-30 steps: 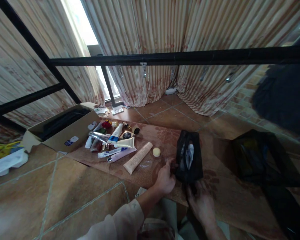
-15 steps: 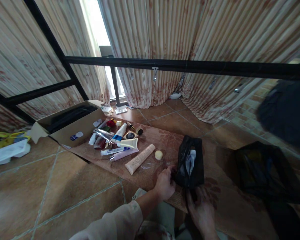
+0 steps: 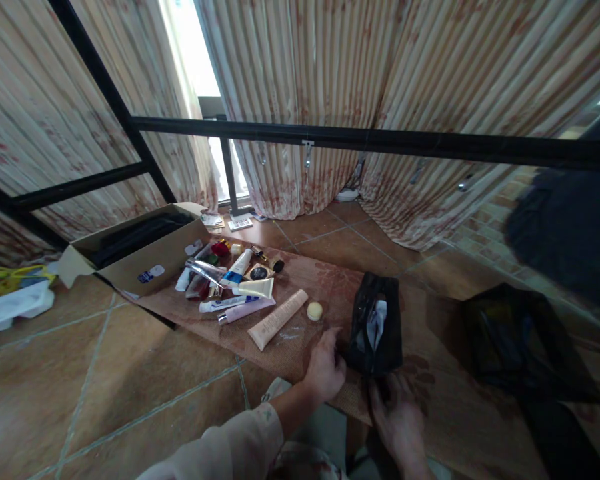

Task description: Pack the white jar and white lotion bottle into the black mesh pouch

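a: where is the black toiletry pouch (image 3: 375,327)?
b: on the patterned brown mat (image 3: 330,283), unzipped, right of a beige tube (image 3: 276,320) and a small round tin (image 3: 315,311).
a: and the hands?
b: left hand (image 3: 325,370) curled on its near left corner; right hand (image 3: 397,417) at its near end, grip too dim to tell.

There is 1 view, from a camera on the person's head. It looks forward and down, close over the left hand (image 3: 325,370) and right hand (image 3: 397,417) at the bottom edge, across the tiled floor (image 3: 105,373) toward the striped curtain (image 3: 305,80). The wide lens bows the black bar (image 3: 380,140). The dim right edge shows what is probably a dark bag (image 3: 525,340).
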The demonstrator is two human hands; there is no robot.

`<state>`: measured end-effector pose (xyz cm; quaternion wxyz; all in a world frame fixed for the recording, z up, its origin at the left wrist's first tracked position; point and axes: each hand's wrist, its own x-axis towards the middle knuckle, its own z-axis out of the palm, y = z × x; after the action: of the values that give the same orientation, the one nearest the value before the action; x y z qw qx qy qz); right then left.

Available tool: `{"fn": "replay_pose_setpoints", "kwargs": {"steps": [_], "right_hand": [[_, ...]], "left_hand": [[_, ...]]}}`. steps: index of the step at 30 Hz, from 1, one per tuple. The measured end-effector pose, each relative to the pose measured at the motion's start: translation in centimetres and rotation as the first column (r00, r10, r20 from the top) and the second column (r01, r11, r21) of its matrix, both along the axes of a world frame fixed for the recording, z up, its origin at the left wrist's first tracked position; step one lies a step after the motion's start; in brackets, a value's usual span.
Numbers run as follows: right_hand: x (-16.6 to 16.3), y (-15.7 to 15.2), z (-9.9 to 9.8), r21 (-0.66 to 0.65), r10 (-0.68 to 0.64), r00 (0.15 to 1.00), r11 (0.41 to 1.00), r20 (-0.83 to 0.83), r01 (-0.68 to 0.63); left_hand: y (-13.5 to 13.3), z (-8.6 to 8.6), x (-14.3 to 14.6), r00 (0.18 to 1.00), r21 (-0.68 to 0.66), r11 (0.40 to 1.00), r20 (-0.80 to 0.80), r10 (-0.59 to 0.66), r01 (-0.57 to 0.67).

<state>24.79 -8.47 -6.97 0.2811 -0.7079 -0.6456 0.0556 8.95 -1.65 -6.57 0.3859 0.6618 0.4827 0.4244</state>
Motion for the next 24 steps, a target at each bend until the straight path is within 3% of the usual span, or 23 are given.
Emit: {"fn": "replay_pose_setpoints", "kwargs": {"steps": [4, 10, 18, 24], "right_hand": [[0.1, 0.1, 0.0, 0.020, 0.013, 1.000, 1.000, 0.014, -0.014], [0.0, 0.1, 0.4, 0.042, 0.011, 0.999, 0.999, 0.047, -0.013], [-0.1, 0.1, 0.4, 0.044, 0.017, 0.999, 0.999, 0.050, -0.019], [0.0, 0.1, 0.2, 0.030, 0.015, 0.999, 0.999, 0.044, -0.016]], "left_hand": [[0.1, 0.5, -0.7, 0.985, 0.051, 0.983, 0.014, 0.175, -0.175], [2.3, 1.5, -3.2, 0.951, 0.109, 0.955, -0.115, 0.286, -0.274], [5.0, 1.4, -3.4, 0.903, 0.157, 0.960, -0.334, 0.271, -0.231], [5.8, 1.0, -3.2, 0.832, 0.095, 0.974, -0.506, 0.227, -0.207]]}}
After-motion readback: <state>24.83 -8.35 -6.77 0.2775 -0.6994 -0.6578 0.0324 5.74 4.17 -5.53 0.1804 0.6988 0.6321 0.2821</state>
